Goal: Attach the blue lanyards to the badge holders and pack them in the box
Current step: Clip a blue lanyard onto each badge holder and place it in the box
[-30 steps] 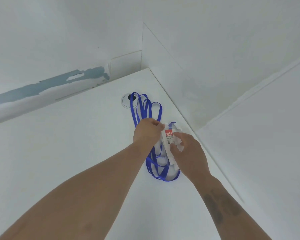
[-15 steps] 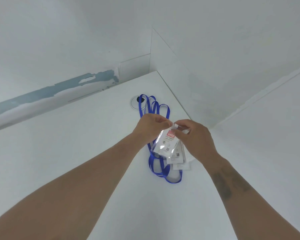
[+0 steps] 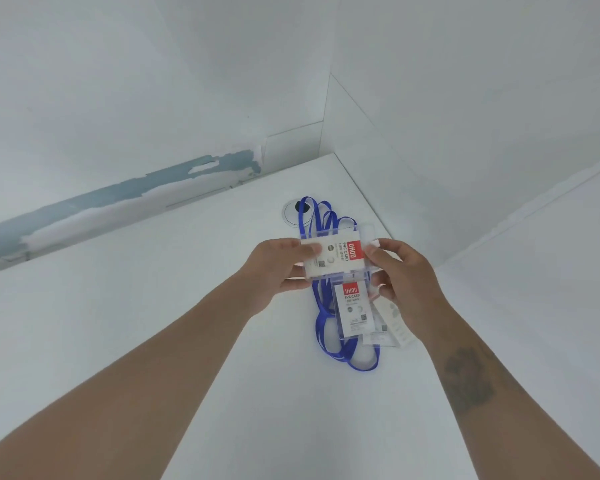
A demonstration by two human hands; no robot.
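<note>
I hold a clear badge holder (image 3: pixel 336 256) with a red and white card inside, turned sideways above the table. My left hand (image 3: pixel 279 268) pinches its left end and my right hand (image 3: pixel 400 282) pinches its right end. Beneath it lies a pile of blue lanyards (image 3: pixel 321 320) on the white table (image 3: pixel 153 306). A second badge holder (image 3: pixel 354 311) lies upright on the lanyards, and more holders (image 3: pixel 392 327) lie partly hidden under my right hand. No box is in view.
A round cable grommet (image 3: pixel 291 214) is set in the table behind the lanyards. White walls close in the table's far edge and right edge. A strip of blue tape or paint (image 3: pixel 118 195) runs along the left wall.
Both hands lifted one badge holder off the pile and turned it sideways. The view has shifted, so the table corner sits lower right in the frame.
</note>
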